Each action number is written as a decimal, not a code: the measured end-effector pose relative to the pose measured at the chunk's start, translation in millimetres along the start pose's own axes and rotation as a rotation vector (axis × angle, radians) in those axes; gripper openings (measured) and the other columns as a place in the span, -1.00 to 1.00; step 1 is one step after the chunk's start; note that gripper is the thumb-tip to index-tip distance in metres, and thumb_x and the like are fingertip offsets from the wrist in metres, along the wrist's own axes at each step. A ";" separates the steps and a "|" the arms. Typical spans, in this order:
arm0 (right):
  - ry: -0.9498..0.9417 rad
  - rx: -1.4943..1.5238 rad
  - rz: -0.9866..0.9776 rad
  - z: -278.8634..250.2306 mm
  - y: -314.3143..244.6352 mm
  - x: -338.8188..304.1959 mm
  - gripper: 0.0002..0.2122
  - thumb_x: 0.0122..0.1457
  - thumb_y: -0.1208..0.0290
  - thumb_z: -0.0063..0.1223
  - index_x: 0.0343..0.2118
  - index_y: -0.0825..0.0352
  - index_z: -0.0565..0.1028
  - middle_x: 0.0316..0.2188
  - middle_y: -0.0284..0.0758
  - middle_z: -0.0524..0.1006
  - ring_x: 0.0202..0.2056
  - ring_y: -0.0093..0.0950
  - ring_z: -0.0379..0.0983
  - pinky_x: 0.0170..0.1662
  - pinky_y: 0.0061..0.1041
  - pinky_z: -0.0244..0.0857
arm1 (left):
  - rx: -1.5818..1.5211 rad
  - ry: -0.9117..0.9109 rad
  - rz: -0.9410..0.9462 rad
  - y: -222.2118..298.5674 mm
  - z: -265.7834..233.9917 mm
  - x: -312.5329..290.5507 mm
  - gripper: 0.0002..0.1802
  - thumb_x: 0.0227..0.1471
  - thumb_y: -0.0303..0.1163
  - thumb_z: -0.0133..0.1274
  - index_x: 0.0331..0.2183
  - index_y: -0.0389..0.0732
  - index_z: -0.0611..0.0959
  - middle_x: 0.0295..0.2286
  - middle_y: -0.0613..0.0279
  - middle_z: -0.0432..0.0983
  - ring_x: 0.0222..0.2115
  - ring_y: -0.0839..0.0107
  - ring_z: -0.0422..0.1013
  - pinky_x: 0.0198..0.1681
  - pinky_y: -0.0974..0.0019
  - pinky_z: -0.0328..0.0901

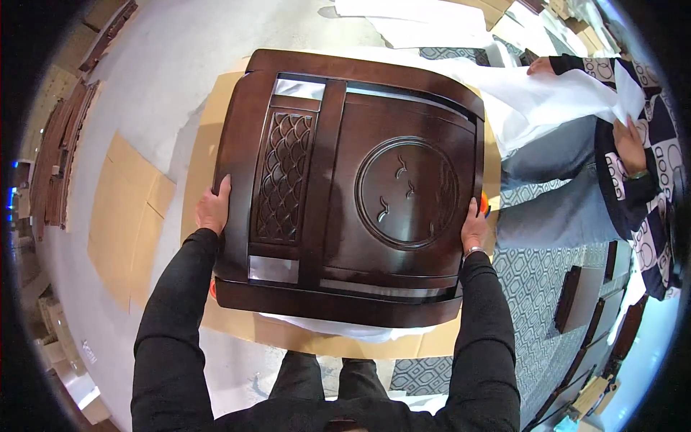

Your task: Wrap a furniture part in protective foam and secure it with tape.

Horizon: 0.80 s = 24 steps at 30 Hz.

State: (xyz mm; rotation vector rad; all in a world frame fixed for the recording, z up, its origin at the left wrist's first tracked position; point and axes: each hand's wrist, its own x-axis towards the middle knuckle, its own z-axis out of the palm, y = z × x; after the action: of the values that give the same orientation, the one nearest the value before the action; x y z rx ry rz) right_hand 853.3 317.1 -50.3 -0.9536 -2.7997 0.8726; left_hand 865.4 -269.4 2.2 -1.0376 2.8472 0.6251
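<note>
Left hand (211,210): grips carved panel (342,194) by one edge
Right hand (474,229): grips the opposite edge
Cardboard (407,348): beneath panel and hands
Co-worker (565,176): right of both hands

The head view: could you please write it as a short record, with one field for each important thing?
Main object: dark brown carved wooden panel, above a flat tan cardboard sheet
Carving: round medallion; scale-patterned strip to its left
Left hand: touching the panel's left edge; fingers partly hidden
Right hand: at the panel's right edge; fingers partly hidden
Person at right: both hands at a thin white sheet
Floor at left: grey, with a creased tan cardboard piece
</note>
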 end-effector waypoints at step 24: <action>-0.018 -0.069 -0.057 -6.8 11.2 6.6 -0.26 0.18 -0.25 -0.33 -0.09 0.52 0.43 -0.20 0.19 0.47 -0.08 0.10 0.35 -0.08 -0.14 0.23 | -0.018 0.014 0.002 -17.8 17.7 11.1 -0.08 -0.07 0.41 -0.15 -0.14 -0.35 0.58 -0.18 -0.29 0.48 -0.09 -0.11 0.40 0.00 0.05 0.26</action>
State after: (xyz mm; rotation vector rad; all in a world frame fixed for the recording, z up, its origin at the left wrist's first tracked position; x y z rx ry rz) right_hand 855.6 331.6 -51.3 -0.8742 -2.8739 0.7868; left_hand 866.4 -281.6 -22.4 -1.0466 2.8601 0.6476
